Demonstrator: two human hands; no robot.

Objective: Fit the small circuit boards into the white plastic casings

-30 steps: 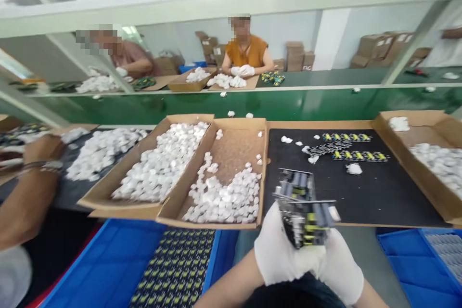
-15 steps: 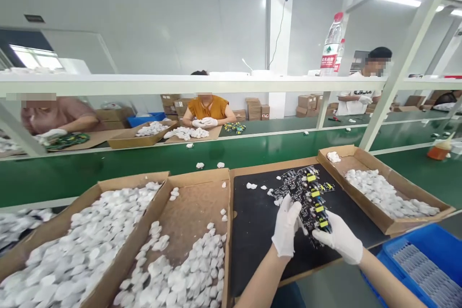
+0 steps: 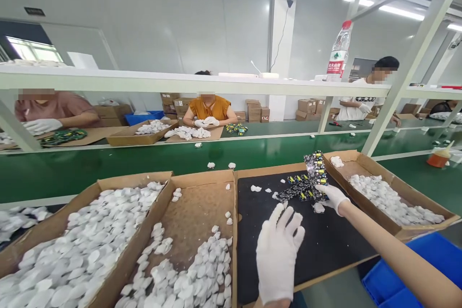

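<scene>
Both my hands wear white gloves. My right hand (image 3: 334, 196) reaches to the far side of the black mat (image 3: 325, 240) and grips a strip of black circuit boards with yellow parts (image 3: 314, 168), tilted up on end. More such boards (image 3: 298, 188) lie flat on the mat just left of it. My left hand (image 3: 279, 250) hovers over the near part of the mat, fingers spread, holding nothing. A few white plastic pieces (image 3: 255, 187) lie scattered on the mat.
Cardboard trays of white plastic pieces stand at left (image 3: 72, 250), centre (image 3: 195, 211) and right (image 3: 393, 197). A blue bin (image 3: 400, 284) sits at the lower right. Beyond the green conveyor (image 3: 144, 159), other people work at a second bench. A water bottle (image 3: 338, 53) stands on the shelf.
My left hand let go of the board strip and drew back, fingers open. My right hand carried the strip away to the far right of the mat.
</scene>
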